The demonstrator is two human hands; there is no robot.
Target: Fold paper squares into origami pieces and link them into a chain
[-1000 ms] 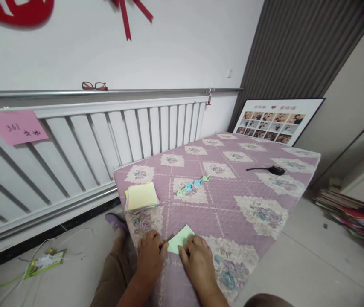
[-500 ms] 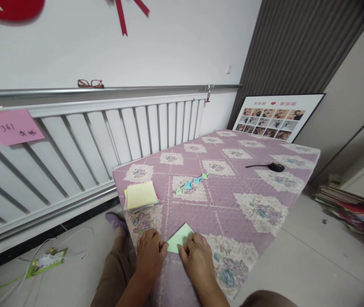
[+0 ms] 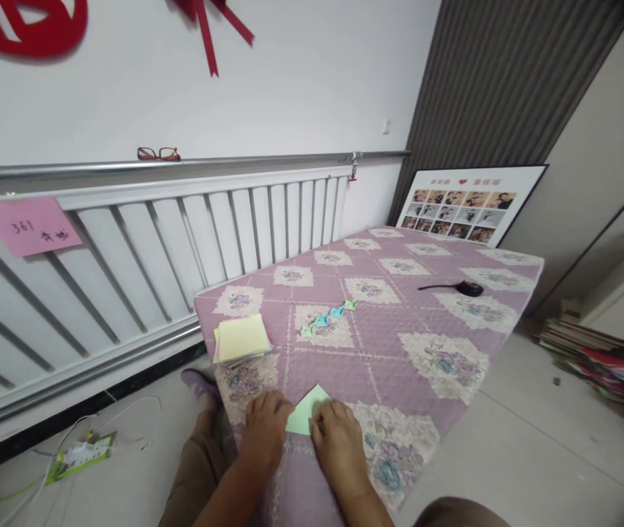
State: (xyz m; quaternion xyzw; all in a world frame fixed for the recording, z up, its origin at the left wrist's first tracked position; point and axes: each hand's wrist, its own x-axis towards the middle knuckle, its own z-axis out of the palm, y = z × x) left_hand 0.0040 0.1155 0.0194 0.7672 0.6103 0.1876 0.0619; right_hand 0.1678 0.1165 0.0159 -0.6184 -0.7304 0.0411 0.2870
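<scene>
A light green sheet of paper (image 3: 307,413), folded to a triangle with its peak pointing away from me, lies at the near end of the table. My left hand (image 3: 266,423) grips its left corner with bent fingers. On the right corner, my right hand (image 3: 338,432) is closed, thumb and fingertips pressed together at the edge. Beyond the hands, several small folded paper pieces, green and blue (image 3: 321,320), stand in a slanting row. To the left sits a stack of square coloured paper (image 3: 243,338), pale yellow on top.
A purple floral cloth (image 3: 344,373) covers the table. A black tape measure-like object (image 3: 470,288) lies at the right. A white radiator (image 3: 180,249) runs along the left side, glasses (image 3: 159,154) above it. A photo board (image 3: 468,205) leans at the far end. A power strip (image 3: 82,459) is on the floor.
My left hand has shifted slightly right and its fingers lie further over the paper's left corner. The right fingers have curled tighter at the right corner. The camera view has tilted slightly up.
</scene>
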